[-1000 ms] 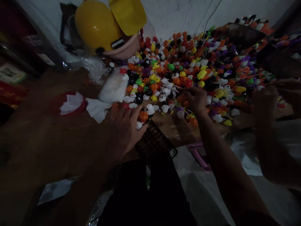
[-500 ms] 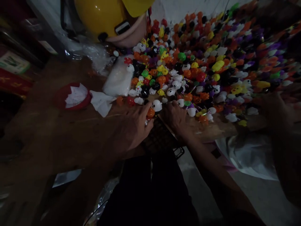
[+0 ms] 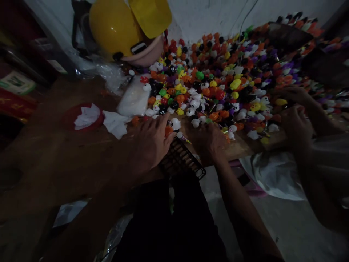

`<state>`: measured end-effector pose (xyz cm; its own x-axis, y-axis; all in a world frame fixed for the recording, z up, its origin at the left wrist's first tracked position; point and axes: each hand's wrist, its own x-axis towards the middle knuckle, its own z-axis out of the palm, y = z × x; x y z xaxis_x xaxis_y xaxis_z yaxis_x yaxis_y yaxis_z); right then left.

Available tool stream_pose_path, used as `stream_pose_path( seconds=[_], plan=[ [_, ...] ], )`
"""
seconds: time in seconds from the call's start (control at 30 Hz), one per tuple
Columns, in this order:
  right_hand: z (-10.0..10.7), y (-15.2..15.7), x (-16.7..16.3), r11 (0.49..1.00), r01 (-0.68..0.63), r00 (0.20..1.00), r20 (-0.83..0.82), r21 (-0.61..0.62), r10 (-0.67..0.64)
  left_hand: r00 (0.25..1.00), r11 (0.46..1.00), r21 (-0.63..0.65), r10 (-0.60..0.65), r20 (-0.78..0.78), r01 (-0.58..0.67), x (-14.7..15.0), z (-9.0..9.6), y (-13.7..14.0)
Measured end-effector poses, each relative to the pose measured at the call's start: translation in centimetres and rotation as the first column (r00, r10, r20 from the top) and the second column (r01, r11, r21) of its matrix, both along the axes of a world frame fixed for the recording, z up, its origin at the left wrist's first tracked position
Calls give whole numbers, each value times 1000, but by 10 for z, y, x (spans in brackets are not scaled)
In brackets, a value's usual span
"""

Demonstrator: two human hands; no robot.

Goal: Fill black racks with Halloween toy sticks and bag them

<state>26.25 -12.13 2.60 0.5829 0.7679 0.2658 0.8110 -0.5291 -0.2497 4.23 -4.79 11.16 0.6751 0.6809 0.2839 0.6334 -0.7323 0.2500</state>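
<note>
Though light is dim, wooden counter [image 3: 81, 156] shows red dish [image 3: 68, 118] left; left hand [image 3: 151, 140], fingers partly curled against orange toy [image 3: 168, 130], grip unclear; black tray [image 3: 181, 156] at near edge; right hand [image 3: 215, 140] before toy heap [image 3: 218, 85], fingers' opening and hold hidden; pale wall [image 3: 204, 18] far; co-worker's hand [image 3: 297, 123] right.

In the middle of the frame, a small glossy orange figure [image 3: 168, 131], partly hidden from view, sits close beside a rounded white figure [image 3: 175, 124] which has dark marks on it. Just below these two, a black grid tray [image 3: 185, 158] lies slanted, its one corner pointing to the lower right. A dense, disordered heap of small colourful figures [image 3: 200, 75] spreads from the centre to the upper right of the frame.
</note>
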Motion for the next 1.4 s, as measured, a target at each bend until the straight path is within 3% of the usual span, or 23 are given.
stream_pose_path(
  seconds=[0.07, 0.27, 0.43, 0.5, 0.6, 0.7, 0.87, 1.0, 1.2, 1.4],
  plan=[
    [-7, 2, 16, 993, 69, 996, 57, 101, -75, 999, 1000, -10, 22, -39, -23, 2, -3, 0],
    [-21, 25, 22, 982, 48, 998, 24, 182, -53, 991, 999, -37, 13, -136, -18, 3, -4, 1],
    [-28, 38, 18, 974, 5, 997, 78, 227, -23, 999, 1000, 2, 10, -35, -10, 0, -16, 2],
    [-25, 43, 23, 980, 22, 996, 75, 197, -37, 1000, 1000, 3, -10, 7, 10, -2, -24, 4],
    [-11, 46, 36, 972, 182, 983, -23, 149, -180, 998, 999, -11, -44, 51, 45, -5, -32, 9],
    [6, 38, 44, 944, 269, 963, -72, 193, -260, 996, 998, -23, -61, 69, 63, -6, -35, 11],
    [17, 4, 37, 943, -11, 988, -142, 332, 61, 992, 998, -23, -57, 112, 60, -5, -23, 8],
    [0, -21, 22, 937, -143, 943, -244, 320, 227, 996, 1000, -19, -20, 86, 22, -8, -7, 5],
    [-36, -35, 3, 904, -148, 896, -333, 402, 295, 996, 999, -49, 7, -89, -12, -10, -6, 0],
    [-37, -38, -2, 886, -121, 848, -417, 448, 327, 989, 1000, -4, -8, -149, 7, -7, -13, 1]
  ],
)
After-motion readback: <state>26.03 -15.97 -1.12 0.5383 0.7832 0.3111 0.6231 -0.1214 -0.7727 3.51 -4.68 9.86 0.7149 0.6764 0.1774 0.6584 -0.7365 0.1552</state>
